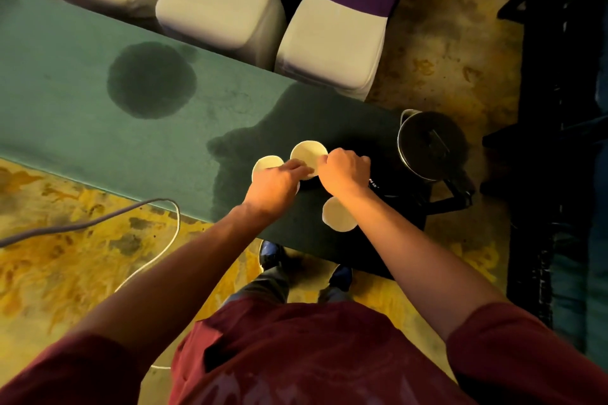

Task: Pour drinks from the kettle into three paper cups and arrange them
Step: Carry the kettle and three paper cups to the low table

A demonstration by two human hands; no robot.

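- Nearest you, under your right forearm, a paper cup (339, 214) stands alone on the worktop (82, 108).
- Your left hand (274, 182) covers a second cup (266, 164); whether it grips is unclear.
- Your right hand (345, 168) pinches the third cup (308, 154) by its rim; slide it gently, upright.
- Beyond your right hand sits the kettle (431, 145); keep the cups near it.

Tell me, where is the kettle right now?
In the head view the kettle stands at the right end of the green table, just right of the right hand and the three paper cups.
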